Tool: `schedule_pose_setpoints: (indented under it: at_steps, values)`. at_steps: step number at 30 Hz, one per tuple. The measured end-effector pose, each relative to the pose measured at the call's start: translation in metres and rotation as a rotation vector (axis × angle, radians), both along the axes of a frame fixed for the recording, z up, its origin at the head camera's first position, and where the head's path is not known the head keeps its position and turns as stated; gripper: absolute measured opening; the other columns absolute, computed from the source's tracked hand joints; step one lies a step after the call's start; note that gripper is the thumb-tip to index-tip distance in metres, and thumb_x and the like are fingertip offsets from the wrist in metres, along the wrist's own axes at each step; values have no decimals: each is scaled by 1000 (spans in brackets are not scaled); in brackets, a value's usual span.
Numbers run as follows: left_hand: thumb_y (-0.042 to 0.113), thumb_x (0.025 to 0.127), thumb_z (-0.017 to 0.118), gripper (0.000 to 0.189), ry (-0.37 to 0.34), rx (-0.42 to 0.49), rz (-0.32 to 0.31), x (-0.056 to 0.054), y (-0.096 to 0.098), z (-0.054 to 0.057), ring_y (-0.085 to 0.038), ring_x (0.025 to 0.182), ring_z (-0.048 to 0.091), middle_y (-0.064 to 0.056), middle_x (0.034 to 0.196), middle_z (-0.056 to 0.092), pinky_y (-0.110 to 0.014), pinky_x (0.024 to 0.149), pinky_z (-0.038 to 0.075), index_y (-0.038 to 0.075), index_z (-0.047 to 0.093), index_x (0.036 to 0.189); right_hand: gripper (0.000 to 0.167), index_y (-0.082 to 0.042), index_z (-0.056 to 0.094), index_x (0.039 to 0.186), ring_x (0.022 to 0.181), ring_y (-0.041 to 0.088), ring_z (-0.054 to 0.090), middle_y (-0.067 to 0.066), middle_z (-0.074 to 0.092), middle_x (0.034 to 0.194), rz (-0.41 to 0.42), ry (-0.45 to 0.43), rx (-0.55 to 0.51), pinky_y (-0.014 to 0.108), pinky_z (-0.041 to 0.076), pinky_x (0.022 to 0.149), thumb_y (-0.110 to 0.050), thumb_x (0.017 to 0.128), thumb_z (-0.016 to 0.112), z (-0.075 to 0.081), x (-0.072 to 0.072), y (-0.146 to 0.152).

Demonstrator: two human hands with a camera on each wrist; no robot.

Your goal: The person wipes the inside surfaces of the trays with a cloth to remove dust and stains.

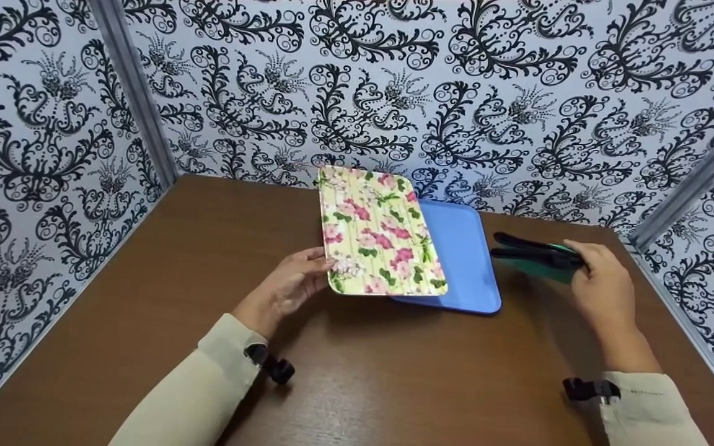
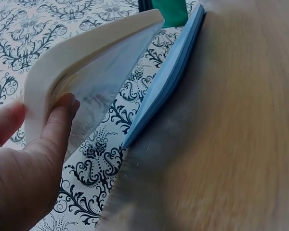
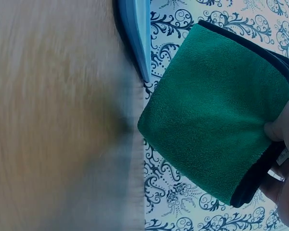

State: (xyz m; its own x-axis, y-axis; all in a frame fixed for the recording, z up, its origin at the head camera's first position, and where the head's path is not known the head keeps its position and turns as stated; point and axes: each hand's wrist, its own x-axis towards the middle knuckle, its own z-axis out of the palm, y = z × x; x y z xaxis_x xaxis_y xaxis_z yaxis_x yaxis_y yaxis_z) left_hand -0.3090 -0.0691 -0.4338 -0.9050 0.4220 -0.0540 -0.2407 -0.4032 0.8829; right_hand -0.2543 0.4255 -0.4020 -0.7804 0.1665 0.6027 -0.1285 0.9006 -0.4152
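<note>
A floral tray [image 1: 382, 232] with pink blossoms on pale yellow is pinched at its near left corner by my left hand [image 1: 292, 282]. It is raised and tilted, overlapping the blue tray [image 1: 471, 260] in the head view. In the left wrist view my thumb and fingers clasp the cream rim [image 2: 43, 72] of the floral tray. My right hand [image 1: 605, 282], to the right of the blue tray, grips a folded green cloth [image 3: 221, 106] with dark edging. The cloth hangs above the table in the right wrist view.
Both trays are over a brown wooden table [image 1: 357, 378]; the blue one rests toward its back. Patterned black-and-white walls [image 1: 369, 87] enclose the table behind and at the sides, with grey corner posts [image 1: 137, 93].
</note>
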Motion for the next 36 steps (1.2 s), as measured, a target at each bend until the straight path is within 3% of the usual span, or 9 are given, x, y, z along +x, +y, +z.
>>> schedule_pose_setpoints:
  at_steps: [5,13,22,29,33,36]
  values:
    - [-2,103,51,51,8,-13,-20,1,2,1,-9,90,70,1,99,71,-24,85,58,-16,34,149,55,-6,70,132,118,47,62,21,68,128,-5,7,-28,63,46,91,12,86,44,11,-3,-14]
    - [-2,102,53,50,3,-2,-8,1,7,-1,-8,88,69,2,96,71,-24,84,58,-16,35,147,52,-7,70,133,121,47,61,22,69,127,33,1,-58,63,46,100,9,88,49,27,-18,-55]
    - [-3,102,53,49,-19,-10,2,5,8,-3,-9,89,69,1,97,72,-24,85,58,-16,36,146,47,-7,72,129,117,44,66,21,72,123,135,4,-68,58,51,100,8,89,53,26,-32,-113]
    - [-4,101,54,51,-18,3,22,2,8,-1,-9,88,69,1,96,72,-24,85,58,-16,36,146,43,-3,72,127,109,43,70,18,74,120,216,21,52,60,55,90,4,89,54,23,-32,-143]
    - [-4,101,54,53,-21,-3,24,2,8,-4,-9,91,68,0,100,70,-25,87,57,-17,33,148,38,-4,74,123,103,39,72,15,75,117,244,-17,151,60,56,78,3,90,56,21,-25,-150]
    - [-3,101,54,54,-12,-1,24,3,8,-5,-9,93,68,-1,102,69,-25,88,57,-17,33,149,35,-5,75,122,104,38,72,15,75,117,276,-76,229,60,57,77,2,92,58,23,-19,-155]
